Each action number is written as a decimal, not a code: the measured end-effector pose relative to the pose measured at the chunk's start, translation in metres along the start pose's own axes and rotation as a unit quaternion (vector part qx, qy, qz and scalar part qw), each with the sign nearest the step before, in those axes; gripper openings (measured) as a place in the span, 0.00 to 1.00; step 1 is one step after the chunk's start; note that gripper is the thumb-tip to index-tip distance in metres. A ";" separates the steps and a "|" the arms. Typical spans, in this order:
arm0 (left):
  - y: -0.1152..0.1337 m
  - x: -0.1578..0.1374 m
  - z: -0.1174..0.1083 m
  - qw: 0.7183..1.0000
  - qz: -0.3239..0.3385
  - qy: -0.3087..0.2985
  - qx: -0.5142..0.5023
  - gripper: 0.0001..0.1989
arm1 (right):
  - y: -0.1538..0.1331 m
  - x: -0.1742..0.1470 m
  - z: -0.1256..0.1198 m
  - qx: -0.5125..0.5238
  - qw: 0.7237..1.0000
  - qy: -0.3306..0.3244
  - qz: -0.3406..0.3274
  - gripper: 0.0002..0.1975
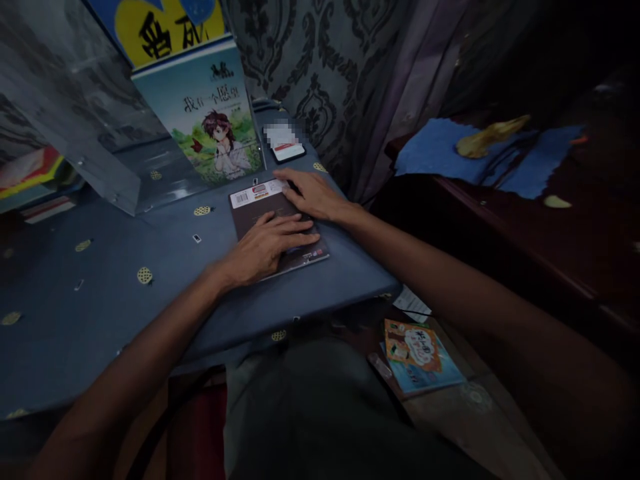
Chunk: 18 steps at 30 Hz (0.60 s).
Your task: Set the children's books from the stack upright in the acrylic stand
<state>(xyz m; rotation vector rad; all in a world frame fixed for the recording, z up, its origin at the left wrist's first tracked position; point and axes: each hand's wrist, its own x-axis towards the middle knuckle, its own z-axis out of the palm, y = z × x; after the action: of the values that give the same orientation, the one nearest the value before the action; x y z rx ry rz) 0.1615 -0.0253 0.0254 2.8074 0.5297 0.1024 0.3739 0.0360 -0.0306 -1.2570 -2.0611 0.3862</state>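
The left hand (274,245), fingers spread flat, and right hand (313,195), fingers loosely parted, rest on the dark-covered book (246,217) right on the surface (167,303), where uneven pressure could skew it edgeward.

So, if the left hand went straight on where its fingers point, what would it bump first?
Probably the right wrist: the left hand, resting on the dark book, points towards it. The wrist might be raised above that line, though.

Dark brown book (243,219), blue-grey desk cloth (115,307)
Yellow pineapples (145,275) dot the cloth; dark scrolls pattern the grey far curtain (320,60); blue fabric (430,157) at right.
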 end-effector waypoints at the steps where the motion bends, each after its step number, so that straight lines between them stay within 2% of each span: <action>1: 0.003 -0.002 0.000 1.000 0.003 -0.005 -0.003 0.31 | 0.000 0.000 0.001 -0.007 1.000 0.000 0.000 0.23; 6: 0.012 -0.011 0.004 1.000 0.003 -0.016 -0.014 0.39 | -0.002 0.000 0.002 -0.045 0.999 -0.009 -0.003 0.23; 10: 0.015 -0.015 0.009 1.000 -0.003 -0.007 -0.017 0.40 | -0.005 -0.001 0.001 -0.074 0.997 -0.022 -0.004 0.24; 14: 0.008 -0.021 0.009 1.000 -0.001 0.014 -0.025 0.30 | -0.010 -0.002 0.000 -0.091 0.996 -0.027 -0.004 0.24; 16: -0.005 -0.027 0.006 0.999 -0.012 0.029 -0.021 0.23 | -0.013 -0.001 -0.001 -0.100 0.994 -0.033 -0.008 0.23; 18: -0.027 -0.034 0.002 0.998 -0.039 0.055 -0.008 0.21 | -0.016 0.001 -0.004 -0.122 0.991 -0.047 -0.006 0.23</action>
<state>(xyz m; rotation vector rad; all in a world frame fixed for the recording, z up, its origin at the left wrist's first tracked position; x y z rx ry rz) 0.1208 -0.0140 0.0149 2.7727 0.6607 0.2453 0.3658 0.0283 -0.0184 -1.3902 -2.2482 0.1939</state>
